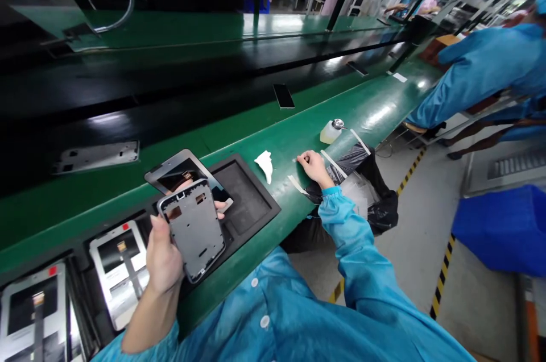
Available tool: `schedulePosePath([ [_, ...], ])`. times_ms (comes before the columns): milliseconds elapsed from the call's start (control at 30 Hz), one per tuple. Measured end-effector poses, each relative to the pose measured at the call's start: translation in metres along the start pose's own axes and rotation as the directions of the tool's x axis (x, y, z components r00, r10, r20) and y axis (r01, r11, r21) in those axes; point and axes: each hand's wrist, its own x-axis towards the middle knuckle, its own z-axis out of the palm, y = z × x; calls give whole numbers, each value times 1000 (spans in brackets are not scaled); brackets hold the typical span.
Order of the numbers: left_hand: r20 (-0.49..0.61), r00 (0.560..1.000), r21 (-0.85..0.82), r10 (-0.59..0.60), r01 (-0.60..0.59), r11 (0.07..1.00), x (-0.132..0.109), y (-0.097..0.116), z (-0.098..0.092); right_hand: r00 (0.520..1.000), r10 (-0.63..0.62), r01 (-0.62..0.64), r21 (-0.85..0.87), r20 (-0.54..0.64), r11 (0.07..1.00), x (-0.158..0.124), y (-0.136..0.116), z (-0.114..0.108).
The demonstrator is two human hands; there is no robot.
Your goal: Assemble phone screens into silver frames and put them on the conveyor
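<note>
My left hand [164, 257] is wrapped round a grey device frame [197, 231] with cut-outs, thumb on its left edge and fingertips showing at its right. Directly behind the frame is a tablet screen panel [174, 171] with a dark glossy face; whether my fingers also hold it I cannot tell. On the right, my right hand [313, 166] is closed over the green bench, fingertips pressed together near its surface. Anything in that pinch is too small to make out. A crumpled white wipe [265, 166] lies left of it, and a bottle of yellowish liquid [331, 132] stands beyond.
A black foam tray [267, 203] lies under the left hand. White-framed screen assemblies [121, 271] rest at lower left. A black plastic bag [381, 211] hangs taped to the bench edge. Devices, including a dark phone [284, 96], lie along the line. A blue-clad person [482, 66] sits at right.
</note>
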Motion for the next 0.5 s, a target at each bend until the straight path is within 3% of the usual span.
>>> schedulePosePath([
  [133,13,1000,-49,-24,24,998,-6,13,16,996,39,-42,-49,-76,998,-13,-13,2],
  [300,55,991,-211,-126,135,968,-38,40,35,987,55,-46,58,-152,997,-32,-36,-22],
  [433,278,948,-283,-153,233,930,-56,53,34,991,-73,101,260,-114,960,-61,-80,-32],
  [500,347,926,-269,-146,247,931,-61,55,31,973,-231,199,457,14,867,-97,-114,-33],
])
